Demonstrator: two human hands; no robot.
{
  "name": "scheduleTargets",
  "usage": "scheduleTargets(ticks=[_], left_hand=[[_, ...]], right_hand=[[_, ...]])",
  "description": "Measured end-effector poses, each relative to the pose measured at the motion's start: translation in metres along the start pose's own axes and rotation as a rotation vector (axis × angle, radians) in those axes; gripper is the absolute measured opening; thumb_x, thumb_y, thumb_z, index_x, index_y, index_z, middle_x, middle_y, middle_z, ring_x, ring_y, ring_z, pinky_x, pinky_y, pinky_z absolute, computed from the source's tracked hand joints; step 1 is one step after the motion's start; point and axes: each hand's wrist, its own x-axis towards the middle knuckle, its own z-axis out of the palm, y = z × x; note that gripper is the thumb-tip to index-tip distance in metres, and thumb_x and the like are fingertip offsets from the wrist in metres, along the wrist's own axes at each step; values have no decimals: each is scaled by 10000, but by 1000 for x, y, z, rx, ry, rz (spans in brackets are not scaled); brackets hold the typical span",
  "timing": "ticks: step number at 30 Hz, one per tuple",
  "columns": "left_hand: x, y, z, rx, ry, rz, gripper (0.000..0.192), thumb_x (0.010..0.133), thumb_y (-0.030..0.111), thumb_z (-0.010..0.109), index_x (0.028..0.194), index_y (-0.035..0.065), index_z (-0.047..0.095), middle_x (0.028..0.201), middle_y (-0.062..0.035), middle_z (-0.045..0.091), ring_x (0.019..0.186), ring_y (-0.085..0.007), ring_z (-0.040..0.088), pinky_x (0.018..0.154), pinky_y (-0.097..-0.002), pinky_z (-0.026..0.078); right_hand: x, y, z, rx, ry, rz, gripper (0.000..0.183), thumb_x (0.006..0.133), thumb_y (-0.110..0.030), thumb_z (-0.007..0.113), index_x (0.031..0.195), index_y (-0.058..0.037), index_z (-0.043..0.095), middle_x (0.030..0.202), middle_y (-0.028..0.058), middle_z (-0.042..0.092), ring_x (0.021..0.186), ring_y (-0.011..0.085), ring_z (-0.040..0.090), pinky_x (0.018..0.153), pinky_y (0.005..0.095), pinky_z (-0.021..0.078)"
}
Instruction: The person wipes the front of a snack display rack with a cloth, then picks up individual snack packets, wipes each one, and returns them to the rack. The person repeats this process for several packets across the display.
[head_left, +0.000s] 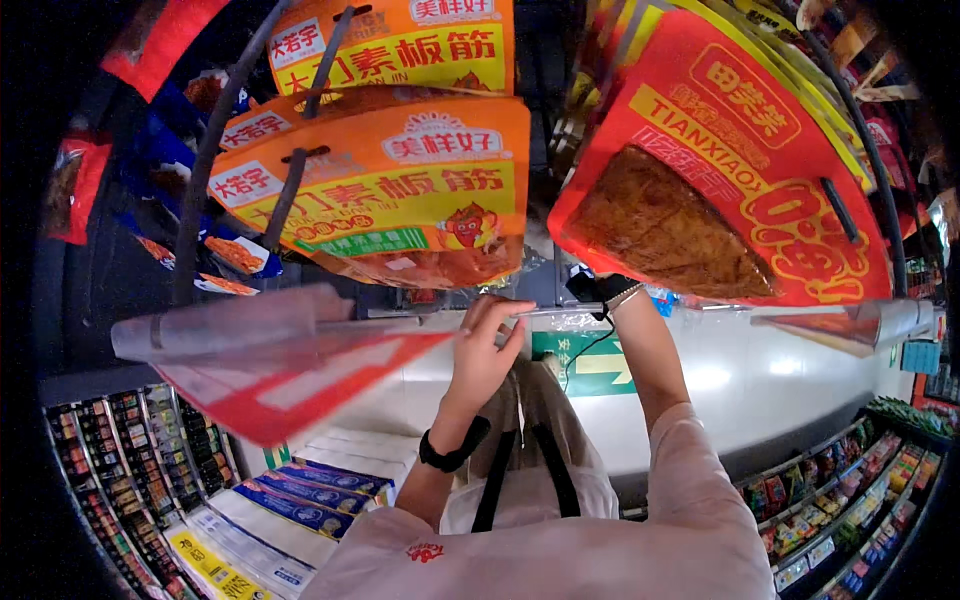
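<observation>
My left hand (491, 345) is raised at a clear plastic strip or rod (559, 310) along the shelf front, its thumb and forefinger close to the strip's left end; whether it grips the strip is unclear. My right arm reaches up to the shelf, and my right hand (615, 289) is mostly hidden under a red snack bag (720, 172) with a brown food piece showing. A small black object (583, 286) with a thin dark cord is by that hand. Orange and yellow snack bags (397, 187) hang on dark hooks above my left hand.
A blurred red and white sign in a clear holder (285, 375) juts out at left. More packets hang on both sides. White and blue packs (315, 495) are stacked at lower left, shelves of small packets (840, 495) stand at lower right, and a green floor sign (592, 364) lies below.
</observation>
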Motion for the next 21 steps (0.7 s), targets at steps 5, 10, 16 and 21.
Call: scheduleTargets(ticks=[5, 10, 16, 21], left_hand=[[0, -6, 0, 36, 11, 52, 202, 739, -16, 593, 925, 63, 596, 865, -74, 544, 708, -153, 541, 597, -236, 461], [0, -2, 0, -18, -4, 2, 194, 731, -14, 594, 913, 54, 595, 856, -82, 549, 711, -162, 558, 595, -237, 468], [1, -8, -2, -49, 7, 48, 183, 749, -9, 574, 920, 57, 584, 866, -77, 543, 750, -169, 557, 572, -230, 478], [0, -8, -2, -16, -17, 87, 185, 753, 15, 581, 928, 73, 580, 875, -73, 539, 746, -184, 549, 596, -248, 468]], right_hand=[[8, -1, -13, -34, 38, 8, 357, 795, -291, 473, 1062, -55, 503, 987, 136, 544, 942, 236, 528, 782, 321, 426], [-1, 1, -26, -78, 86, 27, 354, 793, -287, 474, 1060, -56, 504, 984, 136, 544, 941, 236, 528, 780, 321, 426], [-16, 8, -25, -117, 102, 50, 350, 791, -282, 475, 1057, -56, 505, 980, 137, 545, 940, 235, 529, 777, 320, 426], [-37, 9, -36, -146, 143, 78, 347, 789, -279, 475, 1054, -57, 506, 977, 137, 545, 939, 235, 529, 775, 320, 426]])
